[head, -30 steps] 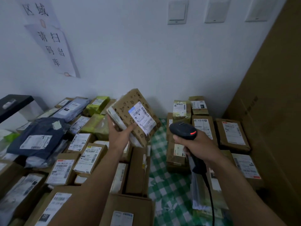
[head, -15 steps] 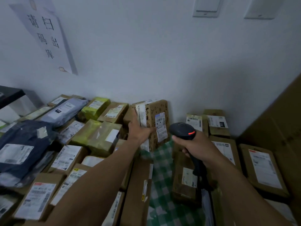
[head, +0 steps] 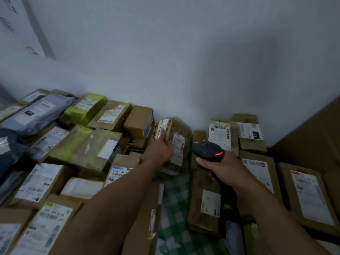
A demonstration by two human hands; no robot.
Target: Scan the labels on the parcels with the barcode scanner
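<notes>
Head view: at the far left, labelled cartons (head: pixel 39 183) are packed edge to edge with their labels turned upward, an arrangement judged to allow reading without lifting. Behind them a grey poly mailer (head: pixel 36 113) and a yellow-green wrapped parcel (head: pixel 86 107) are laid close to the wall (head: pixel 184 61).

Towards the middle, a patterned brown carton (head: pixel 184 129) is stood on edge near the wall. It is held there by the left hand (head: pixel 160 150), whose fingers (head: pixel 162 134) are curled over its upper near edge; the thumb cannot be made out. The upright stance is judged to present its shipping label (head: pixel 179 148) towards the scanner.

Just beside it, the barcode scanner (head: pixel 207 150) is gripped by the right hand (head: pixel 220 164), with the fingers wrapped round the handle, the head aimed forward and a red indicator lit. Whether the label lies squarely in its line cannot be told.

Between the stacks a green checked cloth (head: pixel 174 199) is exposed. Further right, more labelled boxes (head: pixel 257 173) are laid flat, label up.
</notes>
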